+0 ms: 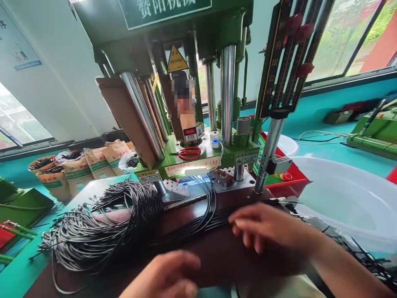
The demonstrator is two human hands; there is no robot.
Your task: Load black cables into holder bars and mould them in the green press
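Observation:
My left hand (pixel 167 275) is at the bottom centre over the dark tabletop, slightly blurred. Its bent fingers and thumb are apart with nothing visible between them. My right hand (pixel 263 229) hovers at the right with loosely curled, separated fingers and holds nothing I can see. Its fingertips are close to the right end of a row of black cables (pixel 198 225); contact cannot be made out. Several thin cables (pixel 207 188) rise from that row into the green press (pixel 211 159). Left of my hands lies a large looped bundle of black cables (pixel 93 236).
Red-handled scissors (pixel 190 153) and a blue-and-white tape roll (pixel 215 143) rest on the press ledge. Steel columns (pixel 228 95) flank a person behind. A red tray (pixel 291 184) and white tub (pixel 341 203) stand right. Paper sacks (pixel 74 176) line the left. Cable scraps (pixel 356 248) lie right.

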